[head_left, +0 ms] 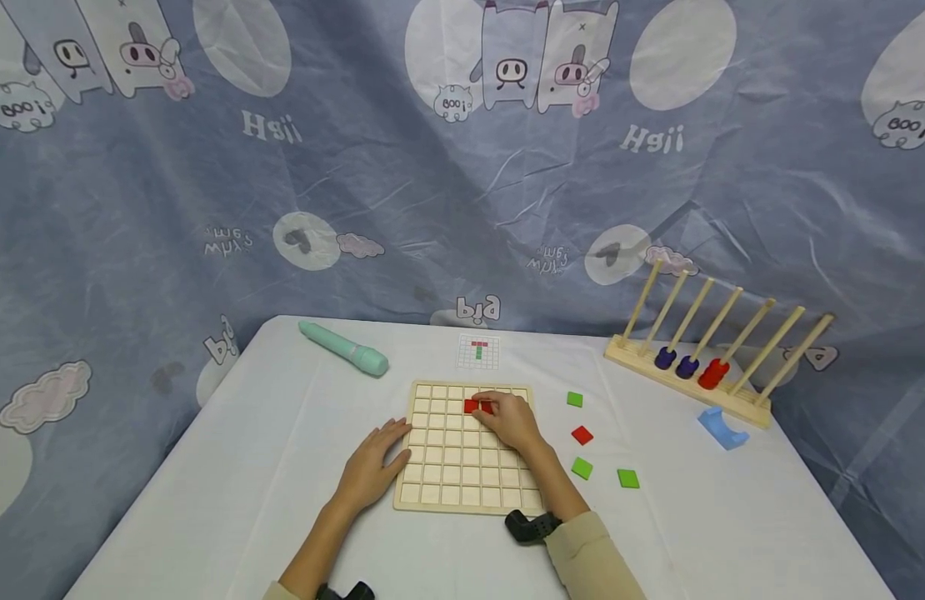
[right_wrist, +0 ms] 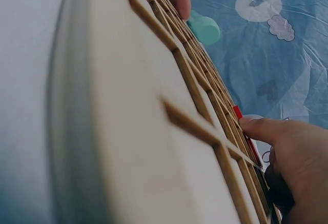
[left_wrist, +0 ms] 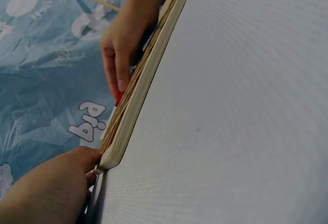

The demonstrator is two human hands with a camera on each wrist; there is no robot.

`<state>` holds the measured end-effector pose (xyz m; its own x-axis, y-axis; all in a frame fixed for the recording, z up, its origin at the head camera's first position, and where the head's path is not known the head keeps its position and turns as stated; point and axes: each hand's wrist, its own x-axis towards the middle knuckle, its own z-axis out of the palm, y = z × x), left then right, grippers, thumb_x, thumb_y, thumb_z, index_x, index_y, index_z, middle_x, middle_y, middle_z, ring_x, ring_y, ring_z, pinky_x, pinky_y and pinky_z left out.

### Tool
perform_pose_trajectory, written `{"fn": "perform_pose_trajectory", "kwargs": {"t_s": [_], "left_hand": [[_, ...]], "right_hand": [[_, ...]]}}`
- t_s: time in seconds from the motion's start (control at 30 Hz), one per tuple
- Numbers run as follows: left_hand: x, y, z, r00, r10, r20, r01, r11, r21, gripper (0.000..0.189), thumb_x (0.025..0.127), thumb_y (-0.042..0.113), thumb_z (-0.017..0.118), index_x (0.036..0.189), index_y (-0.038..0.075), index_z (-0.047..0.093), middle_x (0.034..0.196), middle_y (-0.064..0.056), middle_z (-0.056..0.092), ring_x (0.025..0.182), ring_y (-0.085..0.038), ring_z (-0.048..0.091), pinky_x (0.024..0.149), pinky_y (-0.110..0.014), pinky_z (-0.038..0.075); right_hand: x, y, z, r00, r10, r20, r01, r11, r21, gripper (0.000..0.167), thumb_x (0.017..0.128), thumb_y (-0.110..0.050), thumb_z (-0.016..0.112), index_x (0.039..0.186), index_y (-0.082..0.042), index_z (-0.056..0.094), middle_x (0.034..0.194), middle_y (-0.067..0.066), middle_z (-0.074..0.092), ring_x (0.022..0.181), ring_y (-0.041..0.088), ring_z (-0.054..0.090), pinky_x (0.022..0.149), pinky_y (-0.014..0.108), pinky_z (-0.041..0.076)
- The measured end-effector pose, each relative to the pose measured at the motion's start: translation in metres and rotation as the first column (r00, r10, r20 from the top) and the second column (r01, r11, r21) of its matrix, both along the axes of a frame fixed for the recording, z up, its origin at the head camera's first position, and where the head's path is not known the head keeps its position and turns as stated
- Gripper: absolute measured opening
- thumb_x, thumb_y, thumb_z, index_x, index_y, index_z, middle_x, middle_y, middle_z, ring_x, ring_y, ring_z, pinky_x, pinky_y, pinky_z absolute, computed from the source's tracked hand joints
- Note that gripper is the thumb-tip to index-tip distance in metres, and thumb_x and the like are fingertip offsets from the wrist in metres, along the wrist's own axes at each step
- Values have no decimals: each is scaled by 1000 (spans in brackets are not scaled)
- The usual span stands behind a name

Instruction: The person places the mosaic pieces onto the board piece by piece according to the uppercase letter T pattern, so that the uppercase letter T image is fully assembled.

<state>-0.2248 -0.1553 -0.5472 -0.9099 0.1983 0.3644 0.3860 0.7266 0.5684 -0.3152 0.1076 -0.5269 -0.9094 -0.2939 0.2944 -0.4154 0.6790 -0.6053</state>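
A wooden grid board (head_left: 442, 475) lies on the white table, divided into small square cells. My right hand (head_left: 513, 421) reaches over its upper part and pinches a red square tile (head_left: 487, 407) with thumb and fingertips. Just left of that tile, another red square tile (head_left: 471, 406) sits in a cell of the same row. In the right wrist view, the thumb of the right hand (right_wrist: 294, 144) presses at the red tile's edge. My left hand (head_left: 372, 467) rests along the board's left edge, its fingers extended and touching the frame.
Right of the board lie a red tile (head_left: 582, 435) and several green tiles (head_left: 582, 468). A pattern card (head_left: 478, 352) is behind the board. A mint-green microphone-shaped object (head_left: 346, 348) lies at back left. A pegged wooden rack (head_left: 687, 383) with rings and a blue curved piece (head_left: 722, 428) stand at right.
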Motion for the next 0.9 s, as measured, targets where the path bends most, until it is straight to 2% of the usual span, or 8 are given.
{"fn": "perform_pose_trajectory", "kwargs": {"t_s": [0.27, 0.47, 0.63, 0.9], "left_hand": [[0, 0, 0, 1000, 0, -1, 0, 1000, 7, 43, 89, 27, 62, 128, 11, 55, 135, -4, 49, 129, -25, 38, 110, -41, 26], [-1, 0, -1, 1000, 5, 14, -5, 1000, 10, 43, 89, 28, 62, 128, 12, 55, 136, -4, 48, 129, -24, 38, 110, -41, 25], [0, 0, -2, 1000, -1, -19, 1, 1000, 10, 42, 88, 26, 63, 127, 10, 56, 135, -5, 50, 128, -26, 40, 108, -42, 27], [0, 0, -1, 1000, 3, -16, -3, 1000, 6, 42, 89, 26, 63, 127, 10, 56, 135, -5, 50, 128, -25, 39, 109, -42, 27]], "right_hand": [[2, 0, 2, 1000, -4, 23, 4, 1000, -27, 30, 81, -26, 72, 108, -11, 69, 46, -8, 31, 42, 6, 24, 38, 20, 20], [4, 1, 0, 1000, -11, 7, 11, 999, -46, 34, 80, -26, 73, 110, -11, 68, 45, -8, 32, 42, 5, 24, 38, 20, 21], [9, 3, 3, 1000, -19, -9, 18, 999, -40, 34, 80, -28, 73, 110, -13, 69, 46, -10, 32, 43, 4, 25, 39, 20, 23], [17, 22, 3, 1000, -18, -6, 18, 999, -45, 32, 80, -30, 72, 109, -16, 69, 44, -10, 31, 40, 3, 22, 37, 21, 23]]}}
